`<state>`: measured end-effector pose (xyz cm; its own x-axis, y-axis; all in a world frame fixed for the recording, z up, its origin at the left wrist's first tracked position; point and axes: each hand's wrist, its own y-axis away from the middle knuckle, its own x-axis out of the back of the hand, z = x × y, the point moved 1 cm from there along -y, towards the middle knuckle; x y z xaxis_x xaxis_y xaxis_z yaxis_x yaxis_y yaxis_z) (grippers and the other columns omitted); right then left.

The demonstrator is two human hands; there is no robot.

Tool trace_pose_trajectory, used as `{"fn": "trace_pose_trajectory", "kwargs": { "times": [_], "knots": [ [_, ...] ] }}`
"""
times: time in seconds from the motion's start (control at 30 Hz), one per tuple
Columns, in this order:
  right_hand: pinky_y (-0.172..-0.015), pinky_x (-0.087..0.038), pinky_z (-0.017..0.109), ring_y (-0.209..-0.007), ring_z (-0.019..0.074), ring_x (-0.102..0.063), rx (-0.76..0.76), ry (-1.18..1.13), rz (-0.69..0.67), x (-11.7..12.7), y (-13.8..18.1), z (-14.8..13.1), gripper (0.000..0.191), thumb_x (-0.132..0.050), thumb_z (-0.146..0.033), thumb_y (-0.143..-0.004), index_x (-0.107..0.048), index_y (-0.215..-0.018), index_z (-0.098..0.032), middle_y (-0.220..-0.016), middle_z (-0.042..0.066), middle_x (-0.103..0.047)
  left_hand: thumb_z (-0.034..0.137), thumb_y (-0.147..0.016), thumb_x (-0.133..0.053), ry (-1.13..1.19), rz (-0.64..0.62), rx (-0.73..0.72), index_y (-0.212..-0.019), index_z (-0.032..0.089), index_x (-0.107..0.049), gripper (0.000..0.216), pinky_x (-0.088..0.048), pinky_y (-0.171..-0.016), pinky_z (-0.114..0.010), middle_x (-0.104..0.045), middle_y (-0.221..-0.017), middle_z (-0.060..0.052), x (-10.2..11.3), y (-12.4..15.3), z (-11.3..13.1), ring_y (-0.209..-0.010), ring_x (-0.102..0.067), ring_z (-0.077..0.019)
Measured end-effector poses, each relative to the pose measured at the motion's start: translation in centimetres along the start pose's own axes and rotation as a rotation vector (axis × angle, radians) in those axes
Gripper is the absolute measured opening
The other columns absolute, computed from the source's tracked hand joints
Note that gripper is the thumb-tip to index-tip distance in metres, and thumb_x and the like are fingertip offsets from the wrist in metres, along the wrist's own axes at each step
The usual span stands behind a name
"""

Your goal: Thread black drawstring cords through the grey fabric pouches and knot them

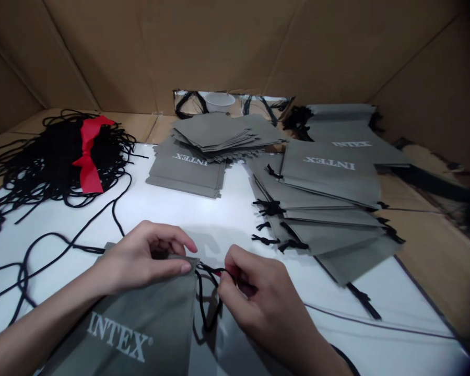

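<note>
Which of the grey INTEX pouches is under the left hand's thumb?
The pouch nearest the camera, at the picture's bottom edge: the left hand lies on it, thumb near a top corner. The other pouches lie in piles farther back.

Left hand (pixel 141 258), right hand (pixel 258 292): both ungloved. Forearms (pixel 43 318) sleeveless as far as visible. Fingers (pixel 176 237) slim, left thumbnail (pixel 185 267) looks short.
</note>
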<state>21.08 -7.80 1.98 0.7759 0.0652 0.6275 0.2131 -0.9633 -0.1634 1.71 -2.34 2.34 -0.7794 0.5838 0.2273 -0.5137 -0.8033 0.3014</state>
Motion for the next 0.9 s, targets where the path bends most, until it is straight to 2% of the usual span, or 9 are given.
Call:
{"fn": "trace_pose_trajectory", "kwargs": {
  "times": [0.13,0.23,0.33,0.43,0.6,0.73,0.83,0.9],
  "knots": [
    [-0.041,-0.023,0.02,-0.041,0.0063,-0.032,-0.041,-0.041,-0.066,-0.38,-0.05,0.55,0.013,-0.044,-0.012,-0.077,-0.039,-0.07,-0.022,-0.049,-0.009,-0.035,0.025,-0.074,-0.067,-0.014,-0.047,0.003,-0.088,0.016,-0.07,0.017,-0.047,-0.058,-0.021,-0.066,-0.071,-0.002,-0.07,-0.18,-0.2,-0.065,-0.06,-0.0125],
    [-0.046,-0.03,0.02,-0.047,0.008,-0.044,-0.017,-0.079,-0.104,-0.45,-0.24,0.81,0.016,-0.043,-0.011,-0.08,-0.052,-0.087,-0.022,-0.054,-0.008,-0.049,0.024,-0.077,-0.063,-0.01,-0.034,-0.027,-0.099,0.016,-0.067,0.023,-0.046,-0.058,-0.021,-0.064,-0.071,-0.001,-0.13,-0.13,-0.07,-0.064,-0.058,-0.0114],
    [-0.057,-0.039,0.022,-0.063,0.0109,-0.057,0.063,-0.088,-0.054,-0.38,-0.42,0.88,0.024,-0.042,-0.011,-0.082,-0.062,-0.088,-0.021,-0.071,-0.002,-0.063,0.022,-0.08,-0.061,-0.007,-0.018,-0.071,-0.104,0.016,-0.064,0.025,-0.046,-0.061,-0.021,-0.062,-0.074,-0.001,-0.2,0.01,0.05,-0.066,-0.057,-0.0112],
    [-0.057,-0.04,0.023,-0.066,0.0122,-0.058,0.088,-0.091,-0.008,-0.22,-0.52,0.74,0.026,-0.043,-0.013,-0.084,-0.068,-0.087,-0.019,-0.072,0.001,-0.065,0.021,-0.08,-0.06,-0.01,-0.003,-0.114,-0.102,0.016,-0.064,0.022,-0.047,-0.064,-0.022,-0.062,-0.075,-0.001,-0.28,0.12,0.02,-0.069,-0.058,-0.0115],
    [-0.054,-0.038,0.023,-0.06,0.011,-0.053,0.086,-0.059,-0.002,0.04,-0.6,0.22,0.018,-0.051,-0.02,-0.085,-0.069,-0.082,-0.02,-0.067,0.0,-0.061,0.024,-0.08,-0.06,-0.034,0.03,-0.149,-0.091,0.015,-0.065,0.014,-0.048,-0.065,-0.023,-0.062,-0.076,-0.002,-0.35,0.32,0.16,-0.071,-0.059,-0.013],
    [-0.055,-0.037,0.022,-0.061,0.0099,-0.052,0.122,-0.016,-0.006,0.03,-0.52,0.26,0.017,-0.054,-0.025,-0.088,-0.066,-0.078,-0.02,-0.066,-0.001,-0.059,0.026,-0.08,-0.062,-0.043,0.065,-0.159,-0.084,0.016,-0.064,0.012,-0.045,-0.059,-0.02,-0.06,-0.074,-0.001,-0.3,0.53,0.37,-0.066,-0.056,-0.0112],
    [-0.057,-0.038,0.021,-0.062,0.0098,-0.054,0.141,-0.016,0.011,-0.05,-0.41,0.45,0.01,-0.059,-0.028,-0.086,-0.065,-0.083,-0.02,-0.069,-0.002,-0.061,0.026,-0.079,-0.064,-0.019,0.072,-0.166,-0.086,0.016,-0.064,0.012,-0.045,-0.057,-0.019,-0.057,-0.072,0.001,-0.26,0.57,0.31,-0.063,-0.055,-0.01],
    [-0.057,-0.039,0.021,-0.063,0.0106,-0.055,0.154,-0.004,0.033,-0.11,-0.35,0.56,0.016,-0.066,-0.033,-0.081,-0.063,-0.087,-0.019,-0.073,-0.001,-0.063,0.025,-0.079,-0.064,-0.003,0.065,-0.167,-0.087,0.016,-0.063,0.012,-0.045,-0.058,-0.019,-0.057,-0.072,0.001,-0.26,0.53,0.23,-0.064,-0.055,-0.0099]
  ]
}}
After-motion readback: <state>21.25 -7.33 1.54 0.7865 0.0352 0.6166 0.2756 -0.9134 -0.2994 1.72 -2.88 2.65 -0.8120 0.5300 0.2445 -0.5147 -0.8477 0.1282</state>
